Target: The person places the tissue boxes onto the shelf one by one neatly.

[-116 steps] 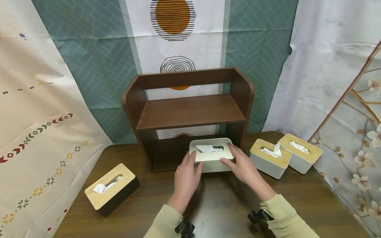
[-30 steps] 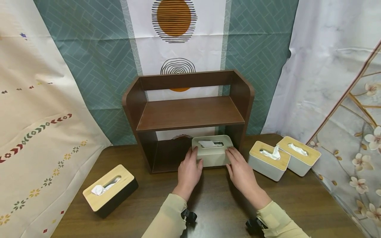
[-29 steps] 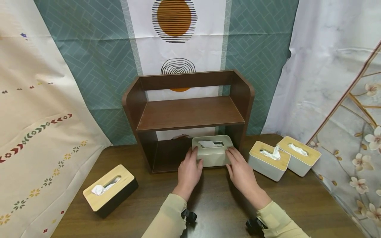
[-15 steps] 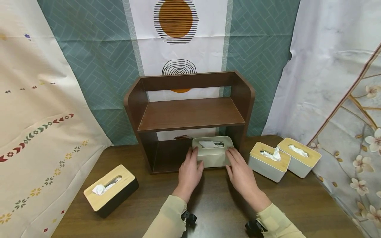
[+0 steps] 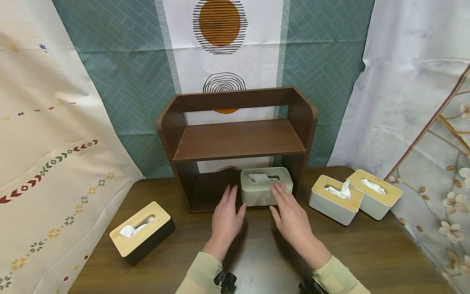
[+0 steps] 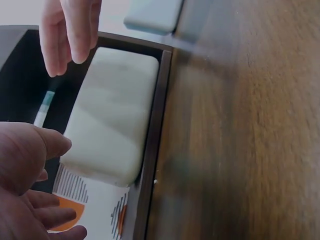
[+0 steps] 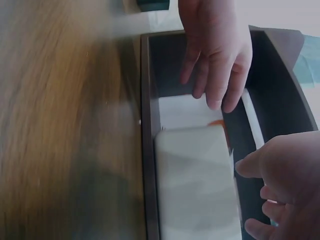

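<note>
A pale grey-green tissue box (image 5: 257, 197) with a tissue in its oblong slot sits at the right end of the lower level of a dark brown two-tier shelf (image 5: 238, 139). My left hand (image 5: 225, 218) hovers to the left of the box, fingers extended and apart from it. Over the front of the box in the head view lie the fingertips of my right hand (image 5: 291, 218), fingers straight. Both wrist views show a plain face of the box, with the left hand (image 6: 25, 170) and right hand (image 7: 295, 175) holding nothing.
Two grey tissue boxes with wooden lids, one nearer (image 5: 334, 204) and one farther (image 5: 378, 202), stand at the right. A black one with a wooden lid (image 5: 141, 232) lies angled at the left. All are on the brown table (image 5: 257, 265), with patterned cloths behind.
Over the earlier frames the box slid back onto the lower shelf level between both hands. Since half a second ago, my left hand has drawn left off it and my right hand has loosened from its side.
</note>
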A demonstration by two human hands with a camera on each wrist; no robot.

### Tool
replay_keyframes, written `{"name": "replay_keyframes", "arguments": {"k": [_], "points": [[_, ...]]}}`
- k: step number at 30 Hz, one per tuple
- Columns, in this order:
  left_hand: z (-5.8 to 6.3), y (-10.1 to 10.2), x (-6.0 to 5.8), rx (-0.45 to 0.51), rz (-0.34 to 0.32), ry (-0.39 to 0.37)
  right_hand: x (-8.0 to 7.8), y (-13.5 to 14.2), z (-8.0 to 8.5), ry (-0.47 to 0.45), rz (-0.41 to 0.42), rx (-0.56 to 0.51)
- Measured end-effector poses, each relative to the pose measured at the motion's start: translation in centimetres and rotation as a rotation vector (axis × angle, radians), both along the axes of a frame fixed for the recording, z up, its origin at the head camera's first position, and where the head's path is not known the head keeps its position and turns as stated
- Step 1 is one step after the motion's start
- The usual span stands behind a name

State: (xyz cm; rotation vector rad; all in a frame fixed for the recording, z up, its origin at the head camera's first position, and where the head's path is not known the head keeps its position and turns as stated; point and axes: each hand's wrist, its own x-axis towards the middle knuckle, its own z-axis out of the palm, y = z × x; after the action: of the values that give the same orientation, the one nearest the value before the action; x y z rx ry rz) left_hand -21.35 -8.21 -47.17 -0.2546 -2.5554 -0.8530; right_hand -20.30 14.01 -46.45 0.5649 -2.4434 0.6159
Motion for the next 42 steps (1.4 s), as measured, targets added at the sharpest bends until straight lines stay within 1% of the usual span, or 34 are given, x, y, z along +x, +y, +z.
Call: {"name": "replay_keyframes", "arguments": {"k": [5,9,13,19,23,29,36,42], "points": [[0.5,-1.0,1.0,-0.015,0.011,0.001,0.4,-1.3,0.4,-0.013,0.019,0.000],[1.0,-1.8,1.8,-0.014,0.015,0.006,0.6,-2.5,0.7,-0.012,0.051,0.012],[1.2,-2.7,2.4,-0.028,0.026,0.004,0.8,-3.4,0.8,-0.006,0.086,0.027],[1.4,-4.2,3.5,-0.037,0.061,0.002,1.2,-4.3,0.5,-0.006,0.112,0.030],[1.5,-5.3,4.1,-0.046,0.084,-0.001,1.4,-4.7,0.3,-0.022,0.126,0.034],[1.6,-6.9,5.1,-0.053,0.115,-0.024,1.7,-5.6,0.1,-0.051,0.164,0.052],[1.7,-8.6,5.7,-0.057,0.152,-0.061,1.7,-6.8,0.0,-0.074,0.204,0.068],[2.2,-10.0,6.5,-0.056,0.191,-0.088,1.6,-8.0,0.0,-0.086,0.234,0.082]]}}
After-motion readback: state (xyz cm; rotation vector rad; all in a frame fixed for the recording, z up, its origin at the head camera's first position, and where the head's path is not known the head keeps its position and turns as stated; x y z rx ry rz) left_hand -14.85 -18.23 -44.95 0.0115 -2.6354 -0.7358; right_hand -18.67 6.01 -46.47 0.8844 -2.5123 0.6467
